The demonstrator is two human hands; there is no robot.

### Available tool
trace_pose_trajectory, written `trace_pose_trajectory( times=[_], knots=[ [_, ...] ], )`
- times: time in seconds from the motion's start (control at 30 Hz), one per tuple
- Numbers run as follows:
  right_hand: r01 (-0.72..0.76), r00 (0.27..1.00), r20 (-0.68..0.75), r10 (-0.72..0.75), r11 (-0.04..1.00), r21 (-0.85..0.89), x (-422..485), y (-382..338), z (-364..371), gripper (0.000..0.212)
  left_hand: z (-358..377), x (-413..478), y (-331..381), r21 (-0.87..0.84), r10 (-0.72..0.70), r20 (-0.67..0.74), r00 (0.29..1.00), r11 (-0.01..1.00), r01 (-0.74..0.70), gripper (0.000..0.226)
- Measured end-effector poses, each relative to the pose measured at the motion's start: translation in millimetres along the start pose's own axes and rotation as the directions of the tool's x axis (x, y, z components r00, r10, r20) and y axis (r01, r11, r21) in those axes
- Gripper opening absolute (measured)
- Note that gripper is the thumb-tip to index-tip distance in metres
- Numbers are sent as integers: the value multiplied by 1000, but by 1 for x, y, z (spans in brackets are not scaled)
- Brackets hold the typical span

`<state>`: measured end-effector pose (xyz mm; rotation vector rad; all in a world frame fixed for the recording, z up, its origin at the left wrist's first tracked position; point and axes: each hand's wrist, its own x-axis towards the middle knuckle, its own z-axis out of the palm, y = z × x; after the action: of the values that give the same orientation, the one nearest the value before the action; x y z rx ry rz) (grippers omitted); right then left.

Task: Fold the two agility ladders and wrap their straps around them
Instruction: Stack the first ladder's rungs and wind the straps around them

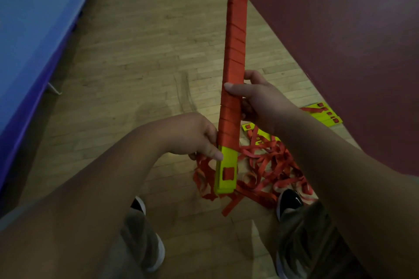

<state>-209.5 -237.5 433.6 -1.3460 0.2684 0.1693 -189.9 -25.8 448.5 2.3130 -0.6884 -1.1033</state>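
Grips wrapped ladder (234, 52) near yellow end in left hand (199, 138) | clasps its middle in right hand (263, 102) | stands over loose ladder (269, 161) on floor (140, 52)

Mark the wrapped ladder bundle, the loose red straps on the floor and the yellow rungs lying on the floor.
wrapped ladder bundle (235, 52): head view, on its red wrapping, upper half.
loose red straps (267, 165): head view, middle of the tangle.
yellow rungs (322, 116): head view, on a yellow face near the rung ends.
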Motion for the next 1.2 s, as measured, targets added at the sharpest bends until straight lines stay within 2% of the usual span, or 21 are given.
trace_pose_trajectory(
  times=[0.1,0.27,0.4,0.47,0.53,0.73,0.87,0.93,1.07,1.13,1.2],
  knots=[
    [21,999,-34,-24,997,-79,5,4,-3,49,-1,0,-4,53,-35,-11,999,998,35,20],
    [14,997,-71,-25,988,-151,3,9,3,63,-1,-5,0,161,-69,72,995,985,57,26],
    [23,993,-105,-45,979,-204,4,11,4,65,3,-5,4,244,-81,29,996,967,71,21],
    [31,990,-129,-59,977,-211,6,12,3,57,4,-6,5,263,-78,6,997,962,74,15],
    [37,986,-153,-71,976,-213,8,13,2,50,4,-7,5,253,-80,2,997,964,77,13],
    [51,978,-187,-93,976,-214,6,12,1,48,-3,-10,6,200,-76,14,997,977,72,12],
    [81,974,-193,-121,976,-204,3,9,3,45,-10,-17,8,113,-67,74,995,992,59,13],
    [95,963,-230,-143,974,-207,3,9,4,45,-9,-19,11,68,-69,81,994,996,63,23],
    [98,940,-295,-170,965,-242,3,10,3,49,2,-16,17,95,-94,-13,995,991,95,59],
    [106,937,-299,-182,962,-253,3,11,3,51,8,-12,20,114,-88,-48,995,989,93,59],
    [125,939,-284,-195,962,-244,3,12,3,52,8,-10,21,91,-81,-42,996,992,85,50]
  ],
)
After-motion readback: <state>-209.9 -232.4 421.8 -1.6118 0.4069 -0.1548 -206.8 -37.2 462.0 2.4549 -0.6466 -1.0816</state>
